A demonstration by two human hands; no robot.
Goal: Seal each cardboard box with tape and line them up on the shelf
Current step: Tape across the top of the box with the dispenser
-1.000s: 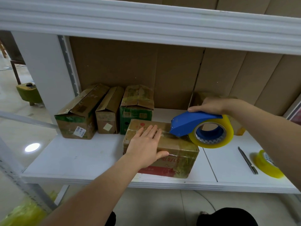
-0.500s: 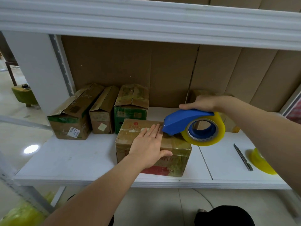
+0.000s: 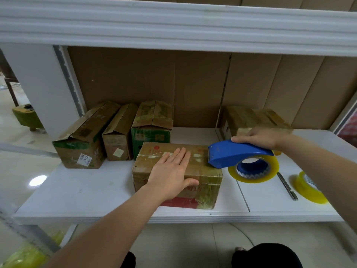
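At the centre of the frame, on the white shelf (image 3: 81,192), lies a cardboard box (image 3: 204,176) with a red patch on its near face, and the left hand (image 3: 170,176) rests flat on its top, fingers straight and together, thumb hooked over the near edge. Just right of it, the right hand (image 3: 260,137) curls its grip over the back of a blue tape dispenser (image 3: 231,153), whose front end touches the box's top right corner; the roll of yellowish clear tape (image 3: 270,171) in the dispenser hangs beside the box's right side, above the shelf. Toward the left of the frame, along the brown cardboard back wall, three more boxes stand side by side: a larger box (image 3: 81,144) with a white label, a narrow box (image 3: 117,142) touching it, and a green-printed box (image 3: 152,124) directly behind the one being pressed. Another box (image 3: 249,118) sits at the back on the right, partly hidden by the right hand. At the lower right of the shelf a grey utility knife (image 3: 286,187) lies beside a spare tape roll (image 3: 309,188), which is tilted on its side, near the knife but apart from it.
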